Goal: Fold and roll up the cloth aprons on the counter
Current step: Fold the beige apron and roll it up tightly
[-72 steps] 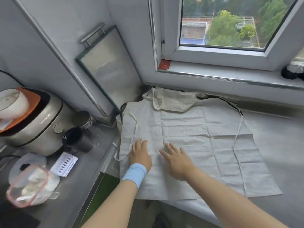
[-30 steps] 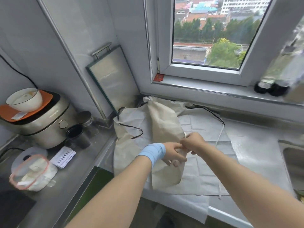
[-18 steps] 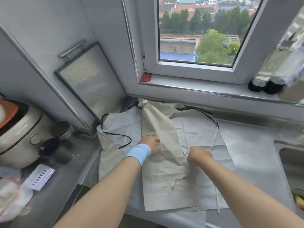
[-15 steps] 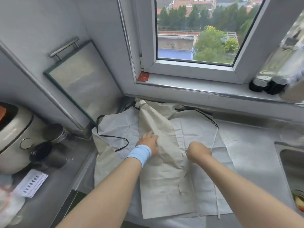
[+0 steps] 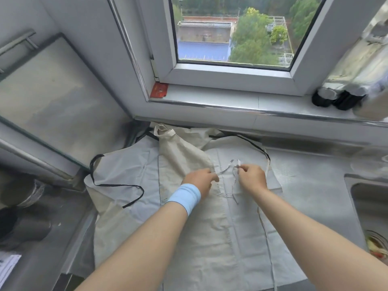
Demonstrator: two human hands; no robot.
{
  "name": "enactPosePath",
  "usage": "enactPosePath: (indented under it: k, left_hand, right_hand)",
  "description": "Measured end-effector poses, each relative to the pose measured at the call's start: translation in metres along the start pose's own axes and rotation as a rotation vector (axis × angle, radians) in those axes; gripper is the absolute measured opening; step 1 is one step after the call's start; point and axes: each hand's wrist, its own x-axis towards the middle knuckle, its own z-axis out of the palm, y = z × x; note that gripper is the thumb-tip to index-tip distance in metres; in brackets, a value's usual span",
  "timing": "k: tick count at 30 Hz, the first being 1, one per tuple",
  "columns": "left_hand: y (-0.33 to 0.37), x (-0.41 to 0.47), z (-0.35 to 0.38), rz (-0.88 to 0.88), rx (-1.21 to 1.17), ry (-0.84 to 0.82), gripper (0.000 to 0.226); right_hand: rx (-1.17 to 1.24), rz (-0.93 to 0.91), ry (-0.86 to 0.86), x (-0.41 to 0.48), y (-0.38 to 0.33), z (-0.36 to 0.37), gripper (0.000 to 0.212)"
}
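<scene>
Pinched in the curled fingertips of the left hand (image 5: 200, 180) and the right hand (image 5: 253, 178), the pale tie strap (image 5: 224, 170) of the folded beige apron (image 5: 180, 156) is held as a small loop at the centre of the frame, above aprons spread on the steel counter (image 5: 310, 185). It is best gathered short and laid flat on the fold, so that no lump gets rolled in. The black strap (image 5: 117, 185) trailing at left could be snagged, and the sink (image 5: 369, 198) at right limits room.
</scene>
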Motion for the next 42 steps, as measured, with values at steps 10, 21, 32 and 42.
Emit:
enactPosePath:
  k: [10, 21, 32, 42]
  left_hand:
    - [0.017, 0.021, 0.023, 0.094, 0.121, -0.121, 0.022]
    - [0.002, -0.044, 0.002, 0.209, -0.148, 0.292, 0.01]
    - [0.036, -0.032, 0.048, -0.043, -0.004, -0.133, 0.065]
    - [0.101, -0.023, 0.038, -0.196, -0.908, -0.354, 0.059]
  right_hand:
    - [-0.11, -0.076, -0.071, -0.005, 0.034, 0.004, 0.022]
    - [-0.052, -0.005, -0.852, -0.065, -0.022, 0.002, 0.025]
    - [-0.495, 0.297, -0.039, -0.077, 0.059, -0.04, 0.035]
    - [0.391, 0.323, -0.179, -0.085, 0.049, -0.042, 0.019]
